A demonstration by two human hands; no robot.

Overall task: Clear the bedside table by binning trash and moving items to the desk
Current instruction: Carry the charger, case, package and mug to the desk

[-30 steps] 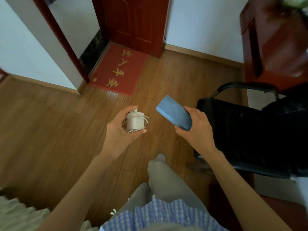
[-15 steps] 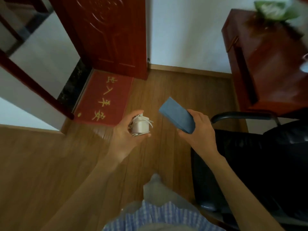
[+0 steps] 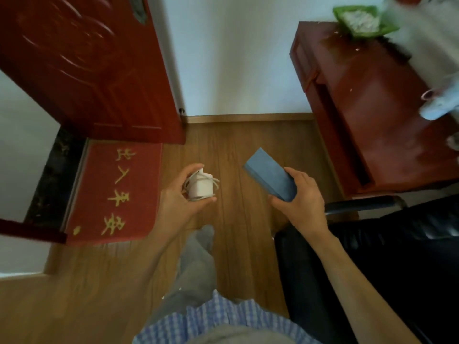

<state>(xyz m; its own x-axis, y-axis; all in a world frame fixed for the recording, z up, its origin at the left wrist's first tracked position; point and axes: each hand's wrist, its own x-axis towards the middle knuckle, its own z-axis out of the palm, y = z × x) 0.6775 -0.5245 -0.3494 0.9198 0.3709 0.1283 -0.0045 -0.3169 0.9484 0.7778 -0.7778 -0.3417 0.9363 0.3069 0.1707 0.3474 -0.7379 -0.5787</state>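
Left hand (image 3: 181, 204) clamped on white charger (image 3: 200, 188); right hand (image 3: 301, 202) clamped on blue box (image 3: 269, 176), desk (image 3: 372, 125) beyond it.

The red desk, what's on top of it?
On the red desk sit a green tray of pale bits and blurry white things. The rest is out of frame.

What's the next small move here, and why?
Probably step forward and to the right toward the desk to set both items down. The left hand holds a white charger wrapped in its cable, the right hand holds a blue box, and both are over the floor, short of the desk. The black chair sits close on the right, so skirt it.
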